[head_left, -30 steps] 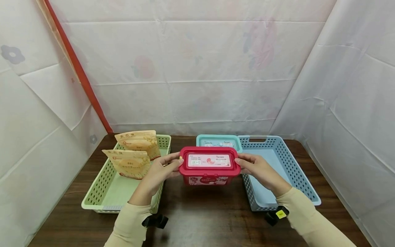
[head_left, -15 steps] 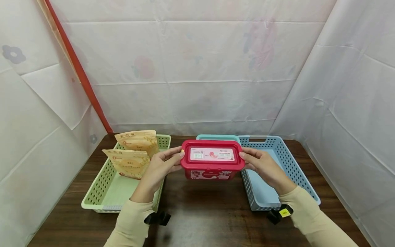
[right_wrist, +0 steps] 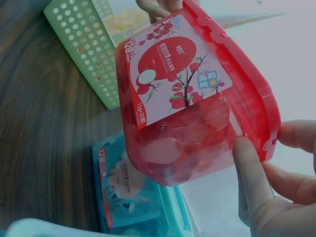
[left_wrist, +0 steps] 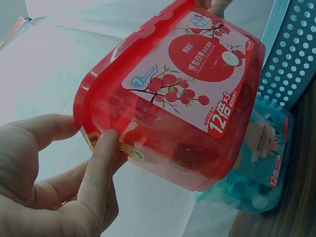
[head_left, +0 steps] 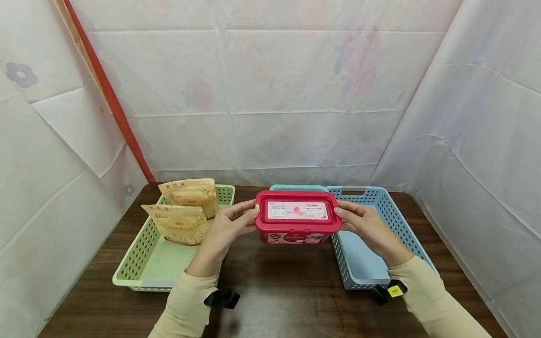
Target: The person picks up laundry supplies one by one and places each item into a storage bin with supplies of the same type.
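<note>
A red lidded tub of laundry pods [head_left: 298, 224] is held level above the table, between both hands. My left hand [head_left: 230, 227] grips its left end, thumb at the lid's edge and fingers below the rim. On the opposite end, my right hand [head_left: 367, 229] grips it the same way. Rounded pods show through the clear red wall of the tub [right_wrist: 182, 140] in the right wrist view. Behind it stands a teal tub [left_wrist: 264, 153], mostly hidden in the head view except for its lid's back edge.
At the left, a green basket [head_left: 134, 263] holds two yellow pouches [head_left: 179, 224] standing up. A blue basket [head_left: 405, 234] lies at the right, beside the teal tub. All rest on a dark wooden table [head_left: 283, 300], with white sheeting [head_left: 262, 94] behind and at the sides.
Both hands have shifted the red tub slightly upward in the head view, then to the right. It now covers more of the teal tub. Baskets and pouches have stayed put.
</note>
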`<state>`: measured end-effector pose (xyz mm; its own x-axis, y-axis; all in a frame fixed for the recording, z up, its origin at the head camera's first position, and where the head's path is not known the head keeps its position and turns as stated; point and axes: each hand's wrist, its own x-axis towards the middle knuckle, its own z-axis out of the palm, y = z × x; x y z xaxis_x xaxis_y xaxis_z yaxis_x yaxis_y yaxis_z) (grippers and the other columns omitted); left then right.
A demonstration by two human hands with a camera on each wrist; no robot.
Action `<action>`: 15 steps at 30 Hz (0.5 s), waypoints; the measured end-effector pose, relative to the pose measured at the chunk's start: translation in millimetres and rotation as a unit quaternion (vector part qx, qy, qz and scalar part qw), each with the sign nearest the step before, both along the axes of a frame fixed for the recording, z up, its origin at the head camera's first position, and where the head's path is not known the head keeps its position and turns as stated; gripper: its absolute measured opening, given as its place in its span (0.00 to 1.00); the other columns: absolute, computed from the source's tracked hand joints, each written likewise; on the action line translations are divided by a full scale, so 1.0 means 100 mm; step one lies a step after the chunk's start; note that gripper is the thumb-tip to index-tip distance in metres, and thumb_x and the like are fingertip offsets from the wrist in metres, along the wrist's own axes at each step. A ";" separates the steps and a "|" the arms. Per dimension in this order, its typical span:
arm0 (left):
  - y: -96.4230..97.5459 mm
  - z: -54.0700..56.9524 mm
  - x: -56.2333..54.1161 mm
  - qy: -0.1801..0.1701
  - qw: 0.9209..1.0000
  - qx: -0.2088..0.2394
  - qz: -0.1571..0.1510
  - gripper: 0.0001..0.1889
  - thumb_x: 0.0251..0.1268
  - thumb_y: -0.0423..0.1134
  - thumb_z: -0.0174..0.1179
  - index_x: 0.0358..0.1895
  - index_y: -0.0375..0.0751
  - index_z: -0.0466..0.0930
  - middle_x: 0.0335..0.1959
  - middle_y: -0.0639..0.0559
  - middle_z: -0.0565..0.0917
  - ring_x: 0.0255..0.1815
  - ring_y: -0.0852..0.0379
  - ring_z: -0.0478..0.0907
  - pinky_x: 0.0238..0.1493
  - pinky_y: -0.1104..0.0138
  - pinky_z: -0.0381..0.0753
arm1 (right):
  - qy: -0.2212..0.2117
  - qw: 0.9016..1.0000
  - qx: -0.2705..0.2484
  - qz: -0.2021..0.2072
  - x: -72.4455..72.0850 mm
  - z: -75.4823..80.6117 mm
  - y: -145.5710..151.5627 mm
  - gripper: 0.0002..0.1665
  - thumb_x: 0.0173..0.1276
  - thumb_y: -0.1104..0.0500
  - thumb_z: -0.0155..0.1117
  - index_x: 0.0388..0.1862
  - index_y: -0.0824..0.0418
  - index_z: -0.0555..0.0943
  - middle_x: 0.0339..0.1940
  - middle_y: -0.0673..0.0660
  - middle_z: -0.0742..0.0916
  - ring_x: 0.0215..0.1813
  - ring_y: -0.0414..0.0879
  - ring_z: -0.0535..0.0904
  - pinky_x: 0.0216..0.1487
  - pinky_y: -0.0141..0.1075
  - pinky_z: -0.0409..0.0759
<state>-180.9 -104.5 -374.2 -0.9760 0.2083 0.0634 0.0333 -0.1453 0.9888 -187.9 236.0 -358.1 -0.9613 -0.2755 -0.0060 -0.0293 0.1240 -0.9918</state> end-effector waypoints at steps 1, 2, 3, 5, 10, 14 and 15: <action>0.01 0.00 0.00 0.000 1.000 -0.001 -0.001 0.23 0.73 0.35 0.60 0.67 0.29 0.73 0.57 0.35 0.81 0.46 0.53 0.85 0.52 0.56 0.83 | 0.000 1.000 0.002 0.000 0.00 0.00 0.01 0.33 0.78 0.55 0.58 0.73 0.73 0.66 0.68 0.71 0.74 0.51 0.44 0.84 0.53 0.37 0.83; 0.02 -0.01 0.00 0.000 1.000 0.000 -0.003 0.23 0.73 0.35 0.60 0.67 0.29 0.73 0.56 0.36 0.81 0.46 0.53 0.85 0.52 0.56 0.83 | 0.001 1.000 0.006 -0.001 0.00 0.00 0.03 0.33 0.78 0.55 0.58 0.73 0.73 0.66 0.68 0.71 0.74 0.51 0.44 0.84 0.52 0.37 0.83; 0.03 -0.01 -0.01 -0.001 1.000 0.000 -0.003 0.23 0.73 0.35 0.60 0.67 0.29 0.73 0.55 0.36 0.82 0.46 0.53 0.85 0.53 0.55 0.83 | 0.000 1.000 0.011 -0.003 0.00 0.01 0.04 0.33 0.78 0.55 0.59 0.73 0.73 0.66 0.68 0.71 0.74 0.50 0.44 0.85 0.53 0.37 0.83; 0.06 -0.01 -0.01 0.001 1.000 0.001 -0.004 0.23 0.73 0.35 0.61 0.67 0.30 0.73 0.53 0.38 0.82 0.46 0.53 0.85 0.53 0.55 0.82 | -0.002 1.000 0.018 -0.006 0.00 0.01 0.06 0.34 0.78 0.54 0.59 0.74 0.73 0.65 0.68 0.71 0.74 0.50 0.44 0.85 0.53 0.37 0.83; 0.15 0.00 -0.03 0.006 1.000 0.012 -0.003 0.23 0.72 0.35 0.62 0.66 0.32 0.75 0.50 0.38 0.82 0.47 0.52 0.85 0.53 0.52 0.82 | -0.002 1.000 0.022 -0.021 0.01 0.02 0.14 0.35 0.78 0.52 0.59 0.74 0.72 0.65 0.66 0.69 0.76 0.49 0.46 0.84 0.53 0.37 0.83; 0.24 0.01 -0.04 0.009 1.000 0.019 -0.006 0.22 0.71 0.35 0.63 0.66 0.33 0.75 0.50 0.39 0.82 0.47 0.51 0.84 0.51 0.55 0.83 | 0.005 0.999 0.023 -0.027 0.01 0.02 0.22 0.34 0.78 0.52 0.58 0.73 0.73 0.65 0.64 0.64 0.78 0.49 0.46 0.84 0.52 0.37 0.83; 0.26 0.01 -0.05 0.009 1.000 0.019 -0.006 0.22 0.71 0.35 0.63 0.66 0.33 0.75 0.50 0.39 0.82 0.47 0.51 0.84 0.51 0.55 0.84 | 0.007 0.999 0.023 -0.029 0.01 0.02 0.24 0.34 0.79 0.53 0.58 0.73 0.73 0.65 0.63 0.62 0.79 0.49 0.45 0.84 0.52 0.37 0.83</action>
<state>-185.5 -78.4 -372.9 -0.9718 0.2180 0.0895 0.0493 -0.1831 0.9819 -186.5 260.1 -356.1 -0.9755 -0.2199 -0.0036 -0.0349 0.1708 -0.9847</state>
